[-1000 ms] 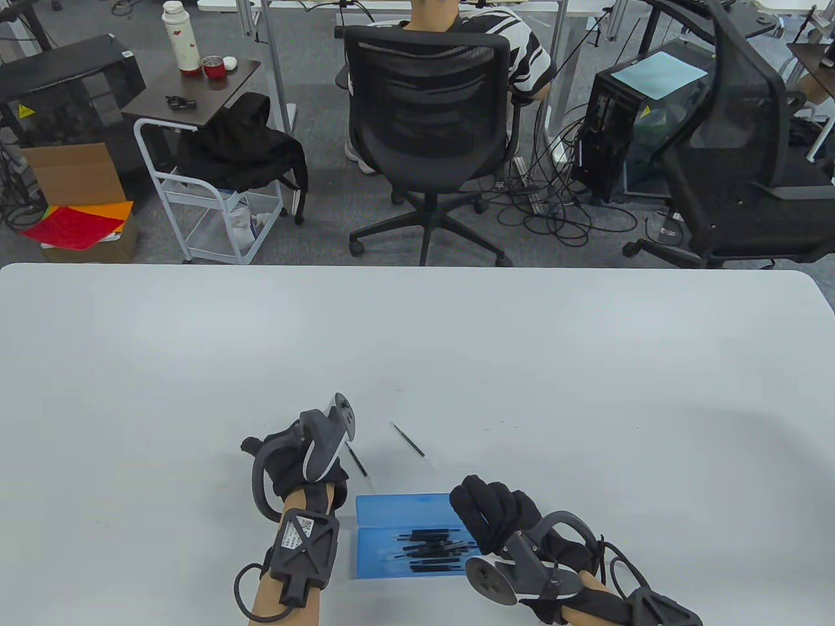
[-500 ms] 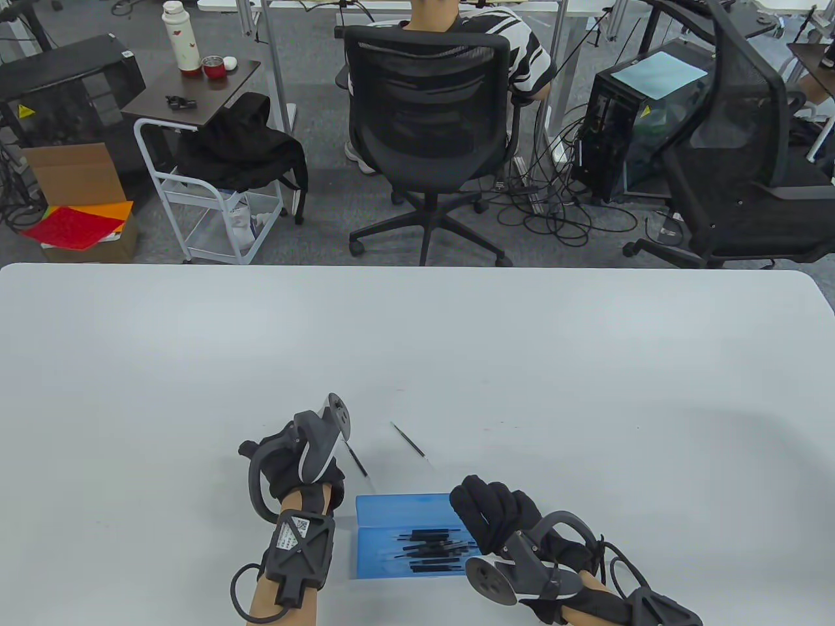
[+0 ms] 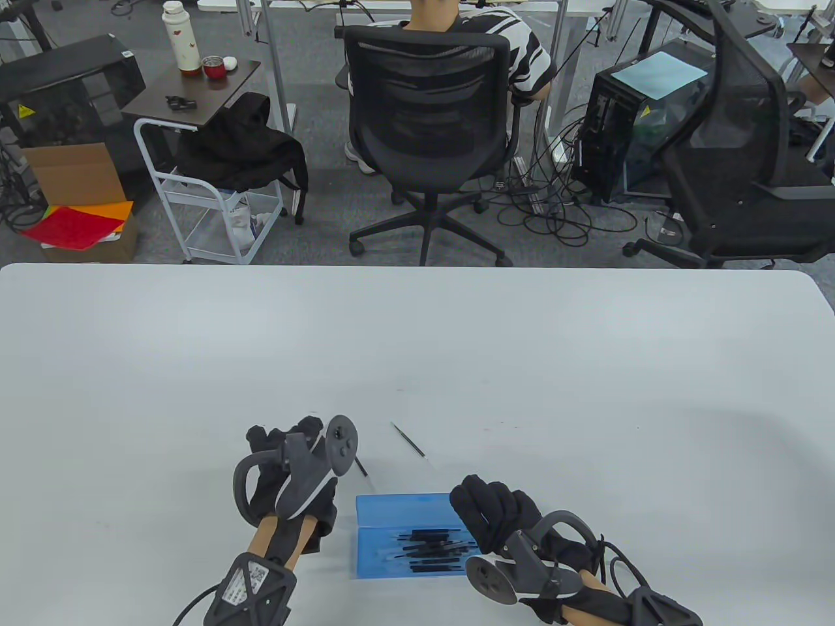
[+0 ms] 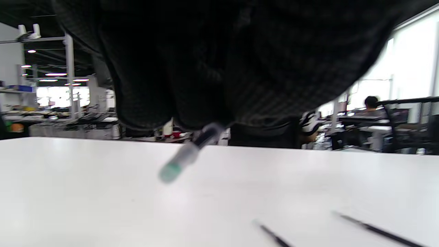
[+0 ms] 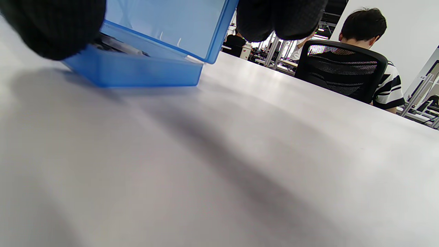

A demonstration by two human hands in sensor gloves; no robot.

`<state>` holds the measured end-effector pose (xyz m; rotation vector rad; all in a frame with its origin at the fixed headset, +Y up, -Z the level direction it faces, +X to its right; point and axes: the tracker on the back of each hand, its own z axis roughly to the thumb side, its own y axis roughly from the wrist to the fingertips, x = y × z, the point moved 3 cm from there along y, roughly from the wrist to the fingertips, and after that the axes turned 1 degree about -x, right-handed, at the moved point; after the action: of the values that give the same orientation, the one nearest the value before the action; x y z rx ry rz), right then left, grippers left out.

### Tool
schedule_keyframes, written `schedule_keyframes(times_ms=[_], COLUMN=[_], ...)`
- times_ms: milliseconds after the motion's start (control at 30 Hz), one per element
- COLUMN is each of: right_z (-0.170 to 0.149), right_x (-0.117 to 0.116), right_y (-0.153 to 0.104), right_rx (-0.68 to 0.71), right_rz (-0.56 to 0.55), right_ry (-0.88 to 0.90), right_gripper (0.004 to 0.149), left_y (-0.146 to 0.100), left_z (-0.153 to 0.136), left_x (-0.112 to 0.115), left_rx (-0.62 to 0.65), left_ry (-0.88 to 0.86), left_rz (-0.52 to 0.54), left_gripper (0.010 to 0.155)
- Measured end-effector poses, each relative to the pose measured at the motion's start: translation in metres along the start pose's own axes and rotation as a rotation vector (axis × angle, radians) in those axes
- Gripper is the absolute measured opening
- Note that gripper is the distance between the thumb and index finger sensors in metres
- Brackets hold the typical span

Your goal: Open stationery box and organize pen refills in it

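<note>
My left hand sits left of the open translucent blue plastic stationery box. Left wrist view shows its fingers pinching a thin pen refill with a clear tube and greenish end, tip hanging above the white table. Table view hides that one under the tracker.

My right hand is on the box's right end. Right wrist view shows fingers curled over the raised blue lid, thumb at the near wall, so it grips the box. Table view only shows the glove covering that end.

Black pen refills in the tray show in table view, barely from the right wrist.

Two loose black refills on the table: one just right of the left hand, one further right, both beyond the box.

Box sits near the table's front edge. Wide bare table beyond and to both sides.
</note>
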<state>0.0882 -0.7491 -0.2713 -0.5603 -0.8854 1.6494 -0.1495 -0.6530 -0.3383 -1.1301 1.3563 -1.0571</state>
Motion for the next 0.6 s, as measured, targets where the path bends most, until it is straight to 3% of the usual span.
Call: schedule_keyframes(times_ms=[133, 267, 433, 600], right_z=[0.000, -0.001, -0.001, -0.001], right_x=[0.000, 0.000, 0.000, 0.000], right_y=[0.000, 0.000, 0.000, 0.000], right_rx=[-0.001, -0.001, 0.001, 0.002], right_rz=[0.001, 0.001, -0.001, -0.002], right_ry=[0.003, 0.007, 0.007, 0.009], right_gripper=[0.118, 0.118, 0.118, 0.118], left_y=[-0.043, -0.076, -0.107, -0.116], left_z=[0.033, 0.063, 0.096, 0.115], left_x=[-0.026, -0.032, -0.015, 0.011], left_rx=[0.214, 0.405, 0.642, 0.760], left_ry=[-0.013, -0.041, 0.054, 0.168], left_rz=[0.050, 0.068, 0.031, 0.012], left_gripper=[0.053, 0.053, 0.053, 0.053])
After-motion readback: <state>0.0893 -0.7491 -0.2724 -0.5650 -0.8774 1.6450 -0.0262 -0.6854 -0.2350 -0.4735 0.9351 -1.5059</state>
